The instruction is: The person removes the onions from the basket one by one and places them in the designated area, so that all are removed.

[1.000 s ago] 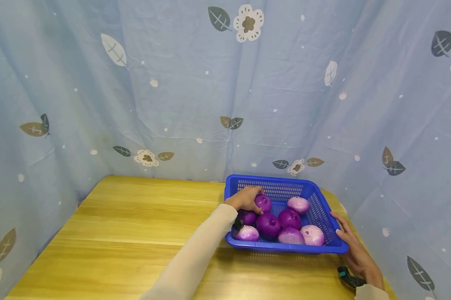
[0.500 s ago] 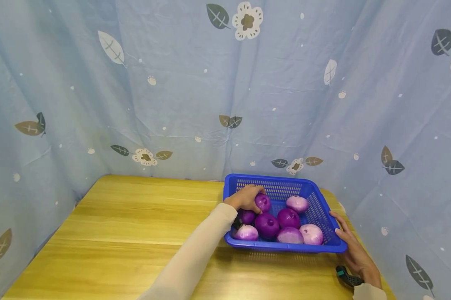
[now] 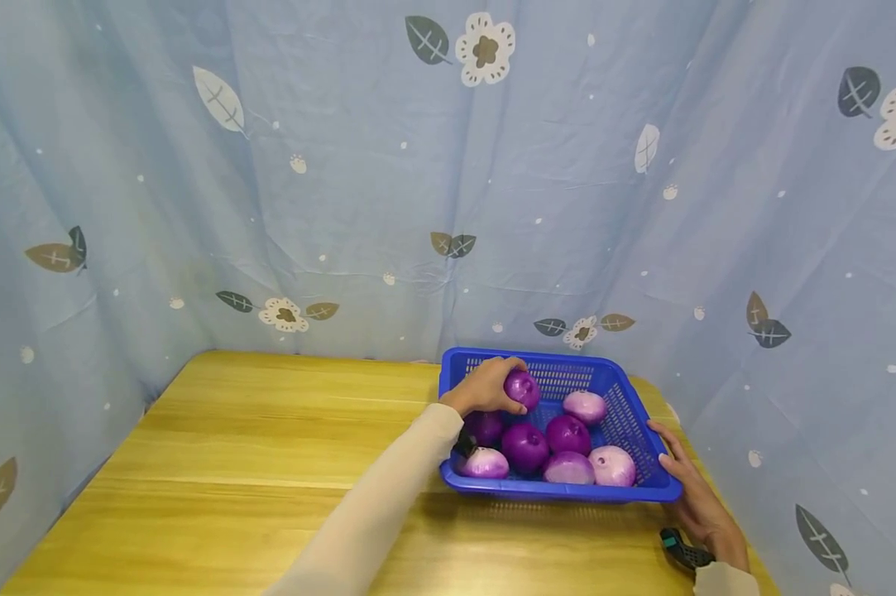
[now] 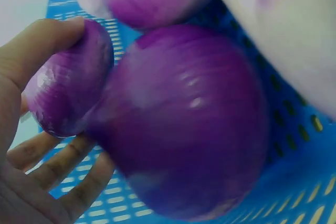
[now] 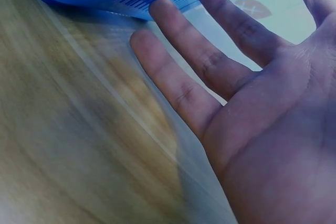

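Note:
My left hand (image 3: 488, 386) grips a purple onion (image 3: 523, 388) between thumb and fingers, over the back left part of a blue plastic basket (image 3: 559, 490). In the left wrist view the thumb lies on top of the held onion (image 4: 68, 85), and a larger dark purple onion (image 4: 189, 124) bulges close beside it. Several more onions sit in the basket, some deep purple, others pale pink-white (image 3: 613, 466). At the basket's right side my right hand (image 3: 697, 497) touches the rim with index finger and thumb. Its other fingers (image 5: 181, 85) extend fairly straight near the basket's outer side.
The basket stands on a yellow wood-grain table (image 3: 269, 463), toward its right side. A blue patterned curtain (image 3: 343, 165) hangs behind and around the table. A black strap device (image 3: 684, 548) is on the right wrist.
My left hand has lifted the purple onion slightly from among the others. The right hand stays at the basket rim. The whole head view has shifted a little.

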A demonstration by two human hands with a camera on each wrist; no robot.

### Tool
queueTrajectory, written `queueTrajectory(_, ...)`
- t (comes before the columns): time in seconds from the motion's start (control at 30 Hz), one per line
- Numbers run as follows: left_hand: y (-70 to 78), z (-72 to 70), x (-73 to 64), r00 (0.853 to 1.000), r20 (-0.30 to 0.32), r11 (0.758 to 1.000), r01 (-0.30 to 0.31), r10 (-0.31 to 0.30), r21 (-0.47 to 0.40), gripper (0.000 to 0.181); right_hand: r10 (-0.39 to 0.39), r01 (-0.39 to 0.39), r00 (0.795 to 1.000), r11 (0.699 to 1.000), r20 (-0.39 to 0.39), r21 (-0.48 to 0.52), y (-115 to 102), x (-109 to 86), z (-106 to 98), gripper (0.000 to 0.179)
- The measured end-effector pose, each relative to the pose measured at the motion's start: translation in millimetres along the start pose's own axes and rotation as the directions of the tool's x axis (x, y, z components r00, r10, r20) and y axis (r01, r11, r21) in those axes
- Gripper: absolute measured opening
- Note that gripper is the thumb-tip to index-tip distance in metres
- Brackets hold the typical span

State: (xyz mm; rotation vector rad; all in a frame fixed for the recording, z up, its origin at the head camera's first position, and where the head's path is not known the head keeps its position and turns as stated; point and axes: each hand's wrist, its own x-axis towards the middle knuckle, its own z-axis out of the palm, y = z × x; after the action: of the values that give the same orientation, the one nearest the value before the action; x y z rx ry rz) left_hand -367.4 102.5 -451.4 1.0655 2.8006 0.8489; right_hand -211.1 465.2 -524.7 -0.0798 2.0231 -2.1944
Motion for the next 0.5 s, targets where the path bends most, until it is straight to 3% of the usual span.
queueTrajectory(0.33,1.6,-40.8,-13.8,0.999,-0.042,0.986,-0.038,0.032,-0.163,0.069,-0.006,0.006,1.0,1.0,0.011,-0.006,-1.2,0.3,2.2,0.057)
queueTrajectory(0.5,-1.9,-55.1,-20.2,0.997,-0.059,0.985,-0.067,0.058,-0.159,0.069,-0.001,0.001,1.0,1.0,-0.003,-0.012,-0.6,0.2,2.4,0.057)
